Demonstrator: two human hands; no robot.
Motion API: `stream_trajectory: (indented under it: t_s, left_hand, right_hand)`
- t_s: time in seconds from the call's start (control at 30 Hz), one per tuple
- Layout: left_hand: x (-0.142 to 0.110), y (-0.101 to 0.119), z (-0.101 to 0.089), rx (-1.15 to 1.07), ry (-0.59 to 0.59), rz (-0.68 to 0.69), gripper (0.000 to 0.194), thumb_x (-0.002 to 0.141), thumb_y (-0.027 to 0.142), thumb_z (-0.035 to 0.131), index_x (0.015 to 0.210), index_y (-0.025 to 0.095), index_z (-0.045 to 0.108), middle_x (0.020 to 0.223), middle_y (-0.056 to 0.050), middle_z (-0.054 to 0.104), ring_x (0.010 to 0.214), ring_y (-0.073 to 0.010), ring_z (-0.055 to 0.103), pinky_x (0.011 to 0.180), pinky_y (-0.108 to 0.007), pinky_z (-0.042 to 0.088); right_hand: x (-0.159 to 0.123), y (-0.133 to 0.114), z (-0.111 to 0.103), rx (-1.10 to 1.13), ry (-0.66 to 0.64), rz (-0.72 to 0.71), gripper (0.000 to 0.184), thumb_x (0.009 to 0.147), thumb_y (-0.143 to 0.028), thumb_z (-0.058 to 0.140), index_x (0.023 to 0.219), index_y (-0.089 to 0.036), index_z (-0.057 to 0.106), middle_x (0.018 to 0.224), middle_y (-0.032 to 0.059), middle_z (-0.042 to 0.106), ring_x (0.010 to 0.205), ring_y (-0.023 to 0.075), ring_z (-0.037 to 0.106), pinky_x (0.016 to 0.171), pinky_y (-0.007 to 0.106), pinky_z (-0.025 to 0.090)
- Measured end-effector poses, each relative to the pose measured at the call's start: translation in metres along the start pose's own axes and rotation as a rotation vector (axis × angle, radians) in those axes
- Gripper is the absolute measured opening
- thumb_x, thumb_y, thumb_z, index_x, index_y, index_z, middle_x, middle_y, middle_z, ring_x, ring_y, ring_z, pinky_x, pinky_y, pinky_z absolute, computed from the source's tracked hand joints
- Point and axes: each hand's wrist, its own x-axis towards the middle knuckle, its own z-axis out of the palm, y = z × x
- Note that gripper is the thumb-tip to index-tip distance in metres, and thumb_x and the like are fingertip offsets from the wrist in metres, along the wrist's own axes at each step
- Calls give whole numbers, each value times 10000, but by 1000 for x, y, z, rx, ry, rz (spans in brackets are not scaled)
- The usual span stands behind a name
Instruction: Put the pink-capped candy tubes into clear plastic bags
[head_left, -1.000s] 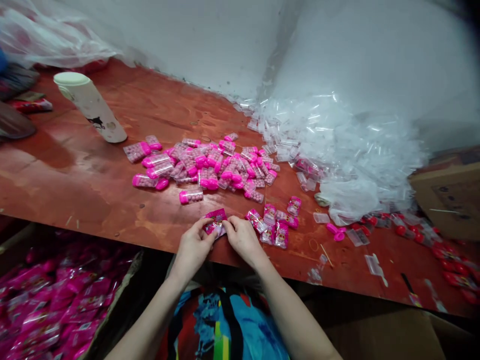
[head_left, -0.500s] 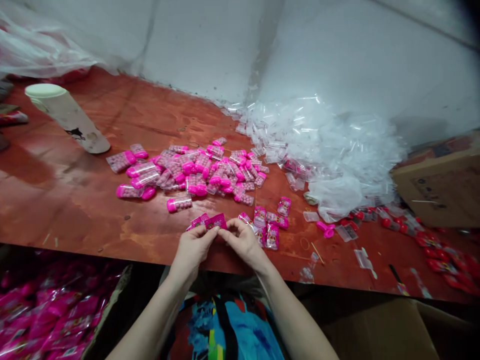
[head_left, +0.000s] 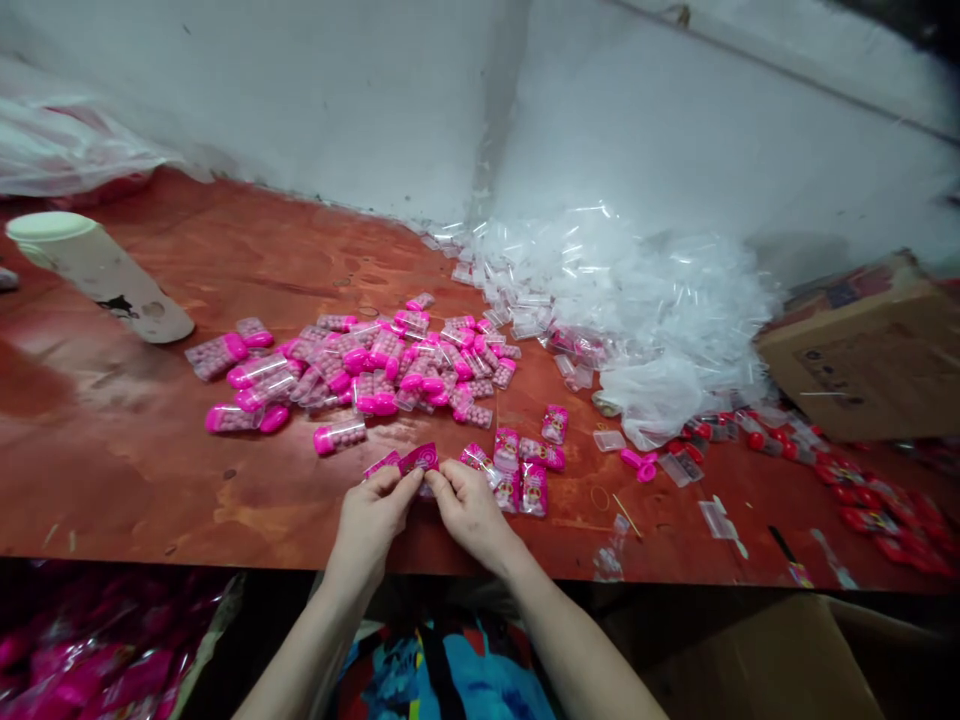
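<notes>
My left hand (head_left: 373, 518) and my right hand (head_left: 467, 510) meet at the near edge of a red-brown table (head_left: 150, 440), both pinched on a small pink packet (head_left: 417, 460). Beyond them lies a pile of pink-capped clear tubes (head_left: 367, 365) filled with pink beads. One tube (head_left: 339, 436) lies apart, just left of the packet. A few small pink packets (head_left: 521, 470) lie right of my right hand.
A heap of clear plastic sleeves (head_left: 630, 300) fills the back right by the white wall. A cream cup (head_left: 90, 275) lies on its side at the left. A cardboard box (head_left: 870, 350) and red-capped items (head_left: 877, 500) are at the right. Pink bags (head_left: 90, 670) sit below the table.
The camera has tilted up, so the table sits lower in view. My hands stay together and have lifted the pink packet slightly, turning it in the fingers.
</notes>
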Motion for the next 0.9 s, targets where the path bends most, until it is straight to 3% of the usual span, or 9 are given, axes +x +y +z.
stream_trajectory:
  t_s: [0.1,0.23,0.33,0.43,0.53,0.67,0.77,0.9]
  left_hand:
    - [3,1,6,-56,1,-74,441,600,423,816,493,171,471,411,77,347,389,-46,262,393,-196,150]
    - [7,5,6,-63,-80,-110,416,624,442,794,525,166,500,400,67,378,376,-53,279,392,-196,160]
    - [10,8,1,-67,-171,-160,402,673,452,754,532,166,509,395,42,415,378,-68,311,391,-203,187]
    - [13,9,-4,-89,-179,-188,372,669,436,763,565,151,547,392,47,406,378,-65,305,388,-202,177]
    - [16,9,-7,-152,-154,-199,367,672,415,774,574,145,546,394,55,394,381,-59,307,384,-199,180]
    - [16,11,-5,-275,-122,-236,333,655,359,798,610,145,546,409,65,404,378,-49,296,365,-188,171]
    - [16,12,0,-384,-104,-266,314,634,311,821,671,145,556,455,75,434,373,-39,300,349,-177,171]
    - [15,13,5,-498,-34,-307,341,605,237,845,686,160,524,511,84,465,366,-31,335,332,-166,187]
  right_hand:
    - [2,-1,0,-173,19,-42,339,990,-285,383,682,-212,504,665,4,555,630,150,522,621,269,378]
    - [5,-3,-5,-373,17,-85,326,1003,-274,361,751,-205,556,717,33,608,663,163,553,643,276,378]
    - [10,-4,-16,-420,-41,-135,334,1009,-304,392,757,-204,586,727,25,621,679,156,564,655,266,379]
    - [24,-1,-37,-372,-135,-177,346,991,-382,468,733,-208,620,756,11,629,727,146,577,682,245,404]
    - [45,11,-59,-475,-48,-67,257,982,-362,495,880,-218,682,919,34,664,893,167,580,807,262,424]
    - [67,32,-68,-677,73,118,277,966,-272,483,1178,-167,628,1167,149,622,1072,275,501,915,411,379]
    - [72,39,-62,-700,62,153,307,940,-263,511,1199,-134,613,1142,188,619,1063,319,485,900,461,367]
    - [67,34,-59,-673,51,150,229,932,-298,528,1065,-169,662,1081,150,640,1027,299,502,880,435,378]
